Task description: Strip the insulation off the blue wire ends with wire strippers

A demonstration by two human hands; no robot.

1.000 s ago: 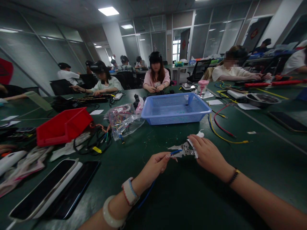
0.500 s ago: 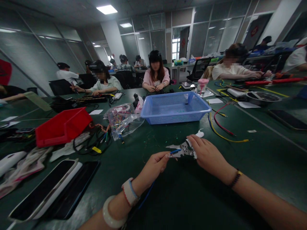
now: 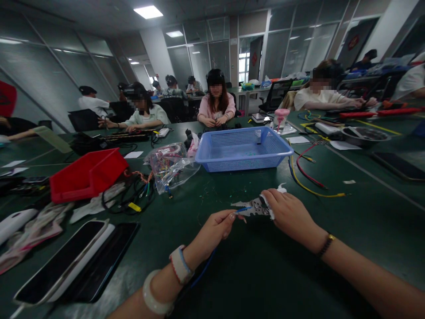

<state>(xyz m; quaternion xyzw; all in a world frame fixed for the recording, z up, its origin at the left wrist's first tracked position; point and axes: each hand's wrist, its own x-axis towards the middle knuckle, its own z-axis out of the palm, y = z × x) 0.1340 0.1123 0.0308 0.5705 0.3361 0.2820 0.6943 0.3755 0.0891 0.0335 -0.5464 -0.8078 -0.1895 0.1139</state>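
Observation:
My left hand [image 3: 222, 223] pinches a blue wire [image 3: 244, 209] near its end; the rest of the wire trails down past my wrist. My right hand [image 3: 287, 210] is wrapped round the handles of a pair of wire strippers [image 3: 258, 206], whose metal jaws point left. The wire's end lies at the jaws, just beyond my left fingertips. White material shows around the handles, mostly covered by my fingers. Whether the jaws bite into the wire I cannot tell.
Beyond my hands stands a blue plastic basket [image 3: 245, 165]. To the left are a clear bag of wires [image 3: 171, 170], a red bin [image 3: 84, 177] and phones [image 3: 96, 266]. Yellow and red cables [image 3: 315, 189] lie at right. Several people sit around the tables.
The strippers' handles and my right hand have shifted slightly, the handles now closer together. My left hand keeps its pinch on the blue wire in nearly the same place.

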